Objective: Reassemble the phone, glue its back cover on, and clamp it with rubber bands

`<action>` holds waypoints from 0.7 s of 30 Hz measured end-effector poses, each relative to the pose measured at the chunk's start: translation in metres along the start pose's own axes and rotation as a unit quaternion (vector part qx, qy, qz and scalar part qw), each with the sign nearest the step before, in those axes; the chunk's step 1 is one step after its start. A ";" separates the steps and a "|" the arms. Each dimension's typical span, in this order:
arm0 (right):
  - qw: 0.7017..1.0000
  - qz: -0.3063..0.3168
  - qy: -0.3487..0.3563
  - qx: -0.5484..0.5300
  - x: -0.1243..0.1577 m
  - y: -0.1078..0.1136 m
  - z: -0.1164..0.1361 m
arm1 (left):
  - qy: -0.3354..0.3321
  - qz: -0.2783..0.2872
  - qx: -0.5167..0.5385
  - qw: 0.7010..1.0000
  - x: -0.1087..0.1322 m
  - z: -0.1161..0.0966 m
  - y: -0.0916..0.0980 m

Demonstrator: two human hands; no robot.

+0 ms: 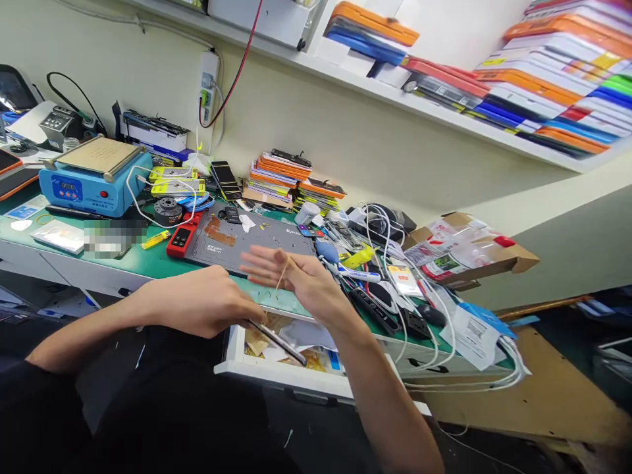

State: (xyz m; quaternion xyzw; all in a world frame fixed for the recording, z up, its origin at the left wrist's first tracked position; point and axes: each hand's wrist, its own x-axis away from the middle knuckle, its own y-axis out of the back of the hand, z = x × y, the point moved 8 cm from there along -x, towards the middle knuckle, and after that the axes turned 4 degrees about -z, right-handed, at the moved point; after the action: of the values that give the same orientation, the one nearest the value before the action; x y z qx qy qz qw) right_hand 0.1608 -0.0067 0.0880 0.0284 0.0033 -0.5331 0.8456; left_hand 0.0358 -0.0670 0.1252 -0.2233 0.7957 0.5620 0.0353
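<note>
My left hand [210, 306] is closed around a thin, flat device that looks like a phone [277, 343], seen nearly edge-on and tilted down to the right. My right hand [301, 276] is held up beside it, fingers stretched out and slightly blurred. A thin tan rubber band [282, 273] runs down from around the right thumb; its lower end is hard to make out. Beneath both hands a white drawer [276, 376] stands pulled out, with papers and yellowish bands inside. The side of the phone facing down is hidden.
Behind my hands lies a grey work mat [257, 230] with scraps on it. A blue heating machine [99, 178] stands at left. White cables [390, 230], tools and an open cardboard box [469, 253] crowd the right. A shelf [444, 108] of stacked boxes overhangs the bench.
</note>
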 end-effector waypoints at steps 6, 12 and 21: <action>0.985 0.128 0.005 0.114 -0.020 -0.025 -0.034 | 0.059 -0.099 0.257 0.959 0.015 0.034 0.026; 0.962 0.215 -0.051 0.162 -0.014 -0.027 -0.042 | 0.217 -0.397 0.497 0.740 0.055 0.107 0.027; 0.951 0.285 0.112 -0.046 0.010 -0.050 -0.014 | 0.282 -0.452 0.598 0.599 0.075 0.136 -0.033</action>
State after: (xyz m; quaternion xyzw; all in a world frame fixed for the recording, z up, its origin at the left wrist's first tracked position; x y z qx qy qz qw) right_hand 0.1204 -0.0360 0.0719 0.0485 0.1148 -0.2621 0.9570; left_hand -0.0446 0.0244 0.0235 -0.6305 0.7218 -0.2178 0.1846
